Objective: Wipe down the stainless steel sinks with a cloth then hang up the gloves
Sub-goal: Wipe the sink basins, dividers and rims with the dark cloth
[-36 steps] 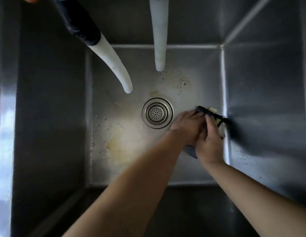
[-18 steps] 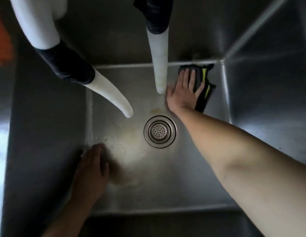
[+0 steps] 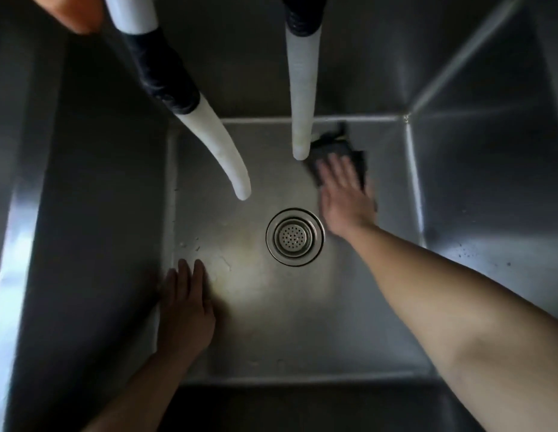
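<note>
- The right hand (image 3: 344, 198) lies flat with fingers spread and straight, pressing a dark grey crumpled cloth (image 3: 340, 151) onto the floor of the deep stainless steel sink (image 3: 302, 322).
- The cloth pokes out beyond the fingertips toward the sink's far wall; its edges look smeared, probably from motion blur.
- The round perforated metal drain strainer (image 3: 295, 236) sits just left of the right wrist.
- The left hand (image 3: 185, 307) rests open, fingers straight, on the sink floor against the left wall, well apart from the cloth.
- Two white flexible hoses with black collars (image 3: 223, 154) hang above, between and beyond the hands.
</note>
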The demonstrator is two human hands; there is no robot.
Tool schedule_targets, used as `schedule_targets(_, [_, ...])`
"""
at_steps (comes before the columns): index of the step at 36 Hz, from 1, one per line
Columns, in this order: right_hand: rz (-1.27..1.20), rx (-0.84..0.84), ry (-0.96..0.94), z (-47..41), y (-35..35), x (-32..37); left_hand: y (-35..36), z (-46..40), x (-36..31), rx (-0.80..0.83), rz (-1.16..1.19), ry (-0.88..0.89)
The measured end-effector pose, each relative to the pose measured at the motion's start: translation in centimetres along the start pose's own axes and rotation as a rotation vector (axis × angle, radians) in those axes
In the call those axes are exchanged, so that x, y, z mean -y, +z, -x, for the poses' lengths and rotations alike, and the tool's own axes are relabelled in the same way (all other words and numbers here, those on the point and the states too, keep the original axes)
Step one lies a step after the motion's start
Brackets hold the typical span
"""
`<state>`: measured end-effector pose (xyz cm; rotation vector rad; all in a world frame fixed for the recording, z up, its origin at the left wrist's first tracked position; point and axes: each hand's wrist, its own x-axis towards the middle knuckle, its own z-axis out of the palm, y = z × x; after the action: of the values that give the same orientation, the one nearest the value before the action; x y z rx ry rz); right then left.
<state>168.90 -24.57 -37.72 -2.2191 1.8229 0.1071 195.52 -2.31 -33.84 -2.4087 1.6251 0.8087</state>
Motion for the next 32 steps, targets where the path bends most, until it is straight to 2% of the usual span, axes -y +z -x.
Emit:
schedule_targets(2, [-0.112, -0.050, 0.343, -1.0, -0.9, -1.5, -0.1, -0.1, -0.2, 0.030, 0.034, -0.041])
schedule_targets(4, [-0.210, -0.097, 0.555, -2.5, -1.9, -2.4, -0.4, -0.4, -0.5, 0.062, 0.075, -0.079])
schedule_targets(8, [-0.353, -0.260, 0.690, -4.3, -2.4, -2.0, -1.6, -1.1, -1.4, 0.151, 0.139, -0.144])
schedule_targets(11, [-0.284, -0.222, 0.670, -4.6, -1.8, -1.9, -2.8, -1.8, -1.2, 0.217, 0.169, -0.151])
schedule_targets(13, [-0.250, -0.173, 0.609, -5.1, -1.7, -0.8, -3.6, -2.2, -0.8, 0.298, 0.138, -0.141])
schedule_targets(16, [-0.205, -0.126, 0.412, -6.4, -1.3, 3.5, -5.0, -2.6, -0.5, 0.393, 0.139, -0.129])
schedule_targets(19, [-0.181, -0.029, 0.138, -7.1, -0.3, 9.9, -6.6, -2.2, -0.6, 0.355, 0.115, -0.109])
schedule_targets(23, [-0.198, 0.094, -0.341, -5.4, 1.6, 20.1, -9.6, 0.5, -2.1, 0.377, 0.111, -0.092])
schedule_targets(25, [-0.242, 0.141, -0.443, -3.6, 2.4, 24.1, -11.4, 2.7, -2.5, 0.372, 0.155, -0.062])
schedule_targets(28, [-0.296, 0.134, -0.456, -2.8, 2.8, 25.3, -13.7, 6.6, -1.7, 0.258, 0.233, 0.100])
schedule_targets(30, [-0.199, 0.154, -0.555, -2.7, 2.3, 23.8, -14.4, 9.0, -0.7, 0.152, 0.303, 0.225])
schedule_targets(32, [-0.060, 0.144, -0.700, -1.7, 2.1, 21.9, -14.3, 10.4, 0.5, 0.127, 0.391, 0.248])
